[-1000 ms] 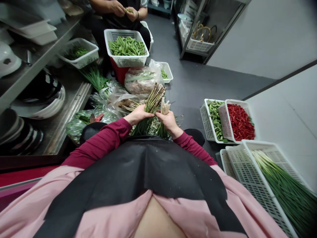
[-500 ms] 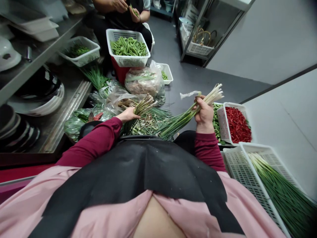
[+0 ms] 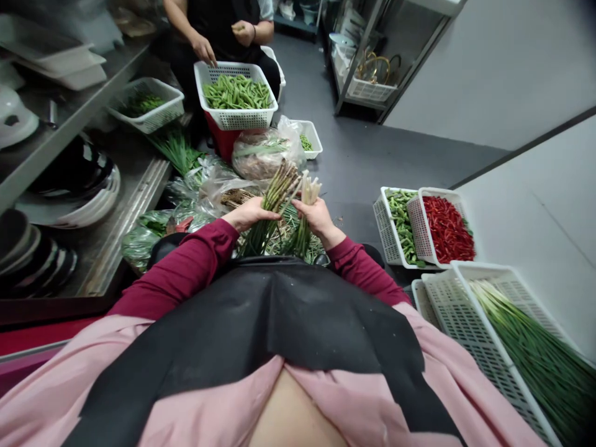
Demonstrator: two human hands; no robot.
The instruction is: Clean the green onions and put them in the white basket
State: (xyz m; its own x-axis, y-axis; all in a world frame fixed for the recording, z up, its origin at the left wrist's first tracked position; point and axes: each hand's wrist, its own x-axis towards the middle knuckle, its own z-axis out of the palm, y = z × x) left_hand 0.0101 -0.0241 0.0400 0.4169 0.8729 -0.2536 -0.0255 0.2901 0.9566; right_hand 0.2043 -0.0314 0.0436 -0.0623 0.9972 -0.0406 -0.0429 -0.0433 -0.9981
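My left hand is closed round a bunch of untrimmed spring onions, their brownish stem ends pointing up and away from me. Close beside it, my right hand grips a second bunch, the cleaned spring onions with bare white ends. The fingertips of my right hand reach to the edge of the left bunch; whether they pinch a single stalk there I cannot tell. Green leaves of both bunches hang down over a heap of loose spring onions and peelings in front of my apron.
Opposite sits a co-worker behind a white basket of green pods. Plastic bags of vegetables lie between us. At right stand baskets of red chillies, green peppers and long spring onions. A metal shelf with bowls flanks my left.
My right hand has come left with its bunch, right beside my left hand. The whitish strip of peel hanging from it is gone. The co-worker's one hand has dropped to the basket rim.
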